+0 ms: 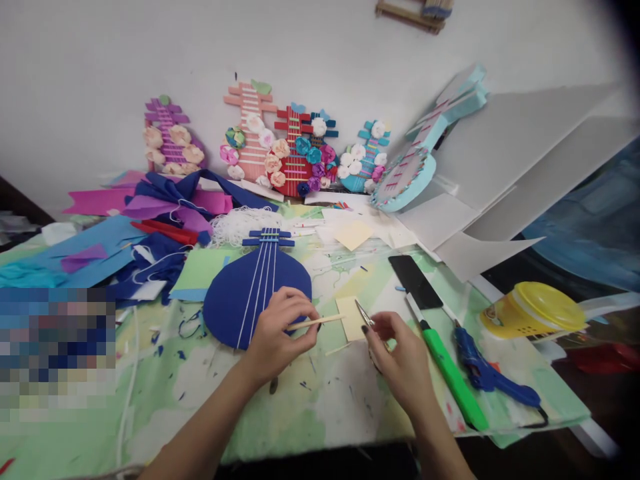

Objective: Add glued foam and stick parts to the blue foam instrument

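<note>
My left hand (pixel 284 327) pinches a thin cream strip (pixel 327 319) that points right, toward the scissors. Closed round a pair of scissors (pixel 364 312), my right hand (pixel 397 347) holds the blades pointing up and left. Beneath the strip and blades lies a small cream card (pixel 353 327). Left of my hands rests a dark blue paper lute shape (pixel 270 277) with white strings and a short neck with crosspieces; my left hand covers its lower right edge.
On the right lie a black phone (pixel 416 281), a green cutter (pixel 453 373), a blue glue gun (pixel 493 377) and a yellow tub (pixel 535 310). White yarn (pixel 240 225) and coloured paper (pixel 113 243) pile at left. Several decorated instruments (pixel 295 150) lean against the wall.
</note>
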Demonstrator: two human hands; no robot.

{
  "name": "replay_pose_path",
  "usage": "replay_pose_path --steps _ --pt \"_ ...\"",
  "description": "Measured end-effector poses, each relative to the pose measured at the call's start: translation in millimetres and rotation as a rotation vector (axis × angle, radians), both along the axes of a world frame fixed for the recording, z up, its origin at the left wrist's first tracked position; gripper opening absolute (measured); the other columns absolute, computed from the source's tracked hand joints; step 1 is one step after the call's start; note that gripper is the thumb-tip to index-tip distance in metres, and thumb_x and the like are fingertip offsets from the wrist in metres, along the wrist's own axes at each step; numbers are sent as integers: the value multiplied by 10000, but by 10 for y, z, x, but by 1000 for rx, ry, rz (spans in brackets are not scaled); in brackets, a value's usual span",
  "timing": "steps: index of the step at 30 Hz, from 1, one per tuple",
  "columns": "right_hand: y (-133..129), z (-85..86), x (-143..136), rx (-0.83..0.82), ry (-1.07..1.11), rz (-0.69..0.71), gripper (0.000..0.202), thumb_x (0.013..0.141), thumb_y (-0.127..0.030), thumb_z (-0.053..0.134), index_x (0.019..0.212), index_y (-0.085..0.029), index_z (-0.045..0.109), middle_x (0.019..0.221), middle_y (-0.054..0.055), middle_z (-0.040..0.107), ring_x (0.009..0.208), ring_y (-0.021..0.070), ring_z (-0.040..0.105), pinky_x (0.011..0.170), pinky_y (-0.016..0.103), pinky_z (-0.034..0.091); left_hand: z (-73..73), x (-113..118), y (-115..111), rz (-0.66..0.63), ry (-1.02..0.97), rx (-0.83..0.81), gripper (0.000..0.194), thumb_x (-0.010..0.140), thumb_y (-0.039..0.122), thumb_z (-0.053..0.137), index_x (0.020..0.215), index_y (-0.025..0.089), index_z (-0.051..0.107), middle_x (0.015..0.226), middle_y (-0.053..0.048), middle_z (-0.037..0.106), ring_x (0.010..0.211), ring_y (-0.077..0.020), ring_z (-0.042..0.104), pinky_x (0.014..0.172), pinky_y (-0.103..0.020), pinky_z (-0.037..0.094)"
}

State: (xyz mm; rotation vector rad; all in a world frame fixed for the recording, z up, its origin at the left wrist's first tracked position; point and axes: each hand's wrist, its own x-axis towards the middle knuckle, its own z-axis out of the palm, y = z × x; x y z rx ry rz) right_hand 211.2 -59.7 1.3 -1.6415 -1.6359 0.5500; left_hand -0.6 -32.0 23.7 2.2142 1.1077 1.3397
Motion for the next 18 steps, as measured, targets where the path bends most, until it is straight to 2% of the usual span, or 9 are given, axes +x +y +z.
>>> replay_pose_path --steps 3,7,12,15,18 --pt "-93 -174 279 -28 -362 -107 172 736 -295 582 845 -164 558 883 107 601 856 257 539 760 379 401 -24 -10 -10 29 -20 -7 84 757 129 549 734 186 607 725 -42 634 818 -194 536 746 -364 459" --pt "-142 -291 435 -163 -483 -163 225 687 -328 620 830 -166 556 791 84 609 741 235 560 635 317 396 -43 2 -24 49 -56 -45 98 758 112 538 732 183 601 732 -38 636 824 -188 536 747 -356 455" --pt "-87 -162 405 -384 -492 -120 134 720 -312 547 660 -192 549 618 36 615 584 183 558 535 269 318 -71 11 -28 27 -119 -130 103 748 94 549 733 183 598 749 -37 629 837 -183 537 735 -339 461" --pt "-32 -87 382 -396 -578 -99 100 678 -289 546 664 -191 560 572 33 600 543 182 535 497 267 266 -97 5 -30 31 -175 -201 96 737 92 561 729 178 601 771 -39 621 839 -174 550 743 -326 462" --pt "22 -54 414 -401 -568 -79 96 627 -261 554 564 -190 540 530 34 582 511 171 511 468 265 248 -119 -3 -34 28 -224 -272 80 736 104 566 728 175 602 799 -40 609 844 -166 561 757 -316 457"
